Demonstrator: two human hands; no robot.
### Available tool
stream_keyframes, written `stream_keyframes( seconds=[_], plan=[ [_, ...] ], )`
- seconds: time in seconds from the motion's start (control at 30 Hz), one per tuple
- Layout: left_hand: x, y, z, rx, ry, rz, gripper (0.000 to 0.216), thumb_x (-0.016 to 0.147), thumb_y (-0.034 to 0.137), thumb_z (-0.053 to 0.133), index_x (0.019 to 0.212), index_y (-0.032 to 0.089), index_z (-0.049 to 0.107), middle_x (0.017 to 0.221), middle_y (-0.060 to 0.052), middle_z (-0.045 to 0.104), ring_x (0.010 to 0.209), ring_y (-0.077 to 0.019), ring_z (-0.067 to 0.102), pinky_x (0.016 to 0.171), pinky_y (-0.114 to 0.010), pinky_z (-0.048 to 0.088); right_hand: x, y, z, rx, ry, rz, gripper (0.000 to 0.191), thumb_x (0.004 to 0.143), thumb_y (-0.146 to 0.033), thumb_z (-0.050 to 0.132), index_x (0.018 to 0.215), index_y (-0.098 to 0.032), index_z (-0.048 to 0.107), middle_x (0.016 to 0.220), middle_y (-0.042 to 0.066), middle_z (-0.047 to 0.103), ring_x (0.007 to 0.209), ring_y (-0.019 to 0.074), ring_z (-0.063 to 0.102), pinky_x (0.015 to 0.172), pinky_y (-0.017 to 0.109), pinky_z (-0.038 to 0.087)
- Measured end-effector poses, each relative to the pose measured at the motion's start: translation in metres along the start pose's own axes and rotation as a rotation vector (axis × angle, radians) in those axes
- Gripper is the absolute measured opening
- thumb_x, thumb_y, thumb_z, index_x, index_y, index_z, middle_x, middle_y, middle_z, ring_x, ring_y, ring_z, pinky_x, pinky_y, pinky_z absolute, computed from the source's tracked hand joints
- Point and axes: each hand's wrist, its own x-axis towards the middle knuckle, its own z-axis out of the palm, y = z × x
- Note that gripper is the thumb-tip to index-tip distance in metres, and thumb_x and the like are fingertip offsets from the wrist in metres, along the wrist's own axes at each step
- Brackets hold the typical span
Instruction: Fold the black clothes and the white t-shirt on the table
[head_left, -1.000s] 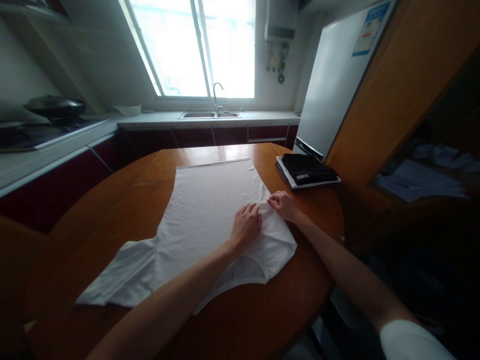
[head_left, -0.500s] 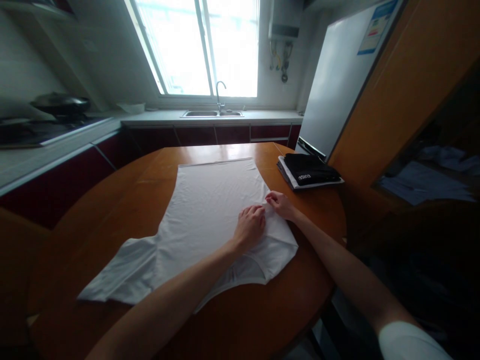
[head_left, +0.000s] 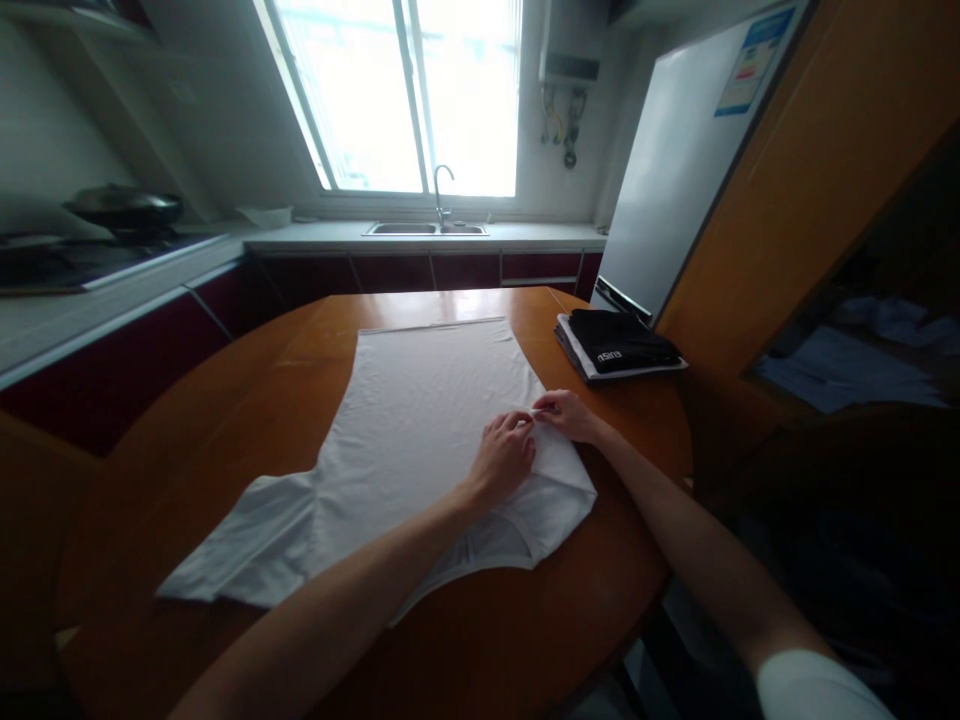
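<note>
A white T-shirt (head_left: 412, 400) lies spread on the wooden table, its hem toward the window and its neckline toward me. The left sleeve (head_left: 251, 540) sticks out flat, while the right side is folded inward. My left hand (head_left: 506, 455) rests on the folded part with its fingers curled down on the fabric. Just to its right, my right hand (head_left: 568, 414) pinches the cloth at the shirt's right edge. The fingertips of both hands are close together, and the exact grip of the left is partly hidden.
A stack of folded clothes (head_left: 619, 345), black on top, sits at the right of the round table (head_left: 247, 400). Beyond stand a fridge (head_left: 667, 170) and a counter with a sink (head_left: 405, 229). At left, a covered pan (head_left: 124, 207) is on the stove.
My right hand has drawn slightly toward me and pinches the cloth beside the left fingertips. My left fingers have curled in a little more. The shirt lies nearly the same.
</note>
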Motion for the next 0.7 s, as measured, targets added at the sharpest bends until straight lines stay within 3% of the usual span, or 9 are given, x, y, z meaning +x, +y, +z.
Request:
stream_keyframes(
  seconds=[0.23, 0.43, 0.57, 0.7],
  plan=[
    [-0.0002, -0.0016, 0.0008, 0.026, -0.032, -0.048, 0.037, 0.092, 0.016, 0.055, 0.128, 0.022, 0.065, 0.136, -0.007, 0.061, 0.125, -0.0250, 0.054, 0.108, -0.040, 0.043, 0.0004, 0.0004, 0.0026, 0.061, 0.021, -0.014, 0.013, 0.076, -0.031, 0.071, 0.074, -0.018, 0.070, 0.070, 0.000, 0.068, 0.066, 0.0144, 0.058, 0.064, 0.025, 0.044],
    [-0.0004, -0.0030, 0.0021, 0.038, -0.029, -0.068, 0.040, 0.092, 0.016, 0.055, 0.132, 0.020, 0.061, 0.139, -0.009, 0.059, 0.127, -0.0249, 0.052, 0.110, -0.040, 0.041, 0.0011, 0.0020, 0.0060, 0.056, 0.050, 0.027, 0.014, 0.079, -0.033, 0.071, 0.082, -0.019, 0.070, 0.076, 0.000, 0.069, 0.072, 0.0160, 0.061, 0.068, 0.026, 0.046],
    [-0.0012, -0.0018, 0.0019, 0.097, -0.017, -0.074, 0.046, 0.092, 0.017, 0.055, 0.138, 0.020, 0.058, 0.150, -0.011, 0.050, 0.135, -0.0264, 0.047, 0.112, -0.042, 0.040, 0.0002, -0.0024, 0.0084, -0.133, 0.138, 0.073, 0.016, 0.082, -0.029, 0.072, 0.095, -0.020, 0.072, 0.086, 0.002, 0.070, 0.080, 0.0175, 0.062, 0.078, 0.030, 0.045],
    [-0.0011, 0.0001, -0.0001, 0.133, -0.035, -0.033, 0.046, 0.094, 0.013, 0.048, 0.139, 0.017, 0.057, 0.152, -0.011, 0.050, 0.141, -0.0250, 0.044, 0.120, -0.042, 0.032, -0.0005, -0.0047, 0.0097, -0.326, 0.228, 0.132, 0.014, 0.085, -0.029, 0.071, 0.096, -0.020, 0.072, 0.093, 0.005, 0.069, 0.090, 0.0207, 0.062, 0.087, 0.034, 0.044]
  ],
)
